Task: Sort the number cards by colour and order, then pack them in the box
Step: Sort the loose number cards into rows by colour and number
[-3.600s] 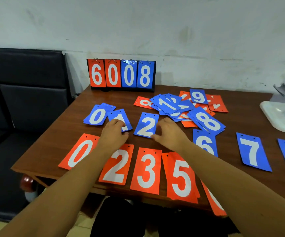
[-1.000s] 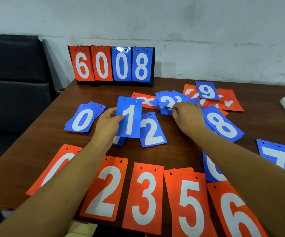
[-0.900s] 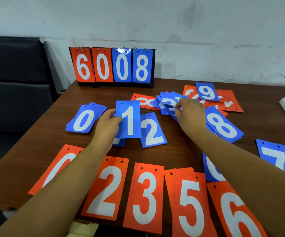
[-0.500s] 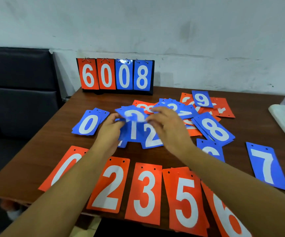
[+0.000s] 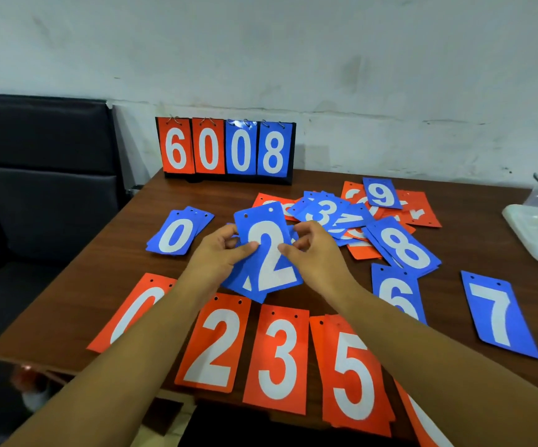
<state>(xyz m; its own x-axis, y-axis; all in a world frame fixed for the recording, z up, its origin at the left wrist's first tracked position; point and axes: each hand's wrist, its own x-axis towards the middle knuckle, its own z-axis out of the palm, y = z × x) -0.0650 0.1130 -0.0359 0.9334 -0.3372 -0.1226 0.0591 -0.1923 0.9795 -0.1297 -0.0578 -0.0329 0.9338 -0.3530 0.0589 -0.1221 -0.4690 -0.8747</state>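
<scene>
Both sides of blue 2 card pinched
Your left hand and right hand hold it, long axis toward table's far edge.

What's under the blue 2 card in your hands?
Another blue card sticks out beneath the blue 2 card at its lower left, showing a sliver of white digit; its number is covered. The left hand and right hand pinch the sides.

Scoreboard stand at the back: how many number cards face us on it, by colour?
Orange cards: 2 (6 and 0)
Blue cards: 2 (0 and 8)
Total: 4
</scene>
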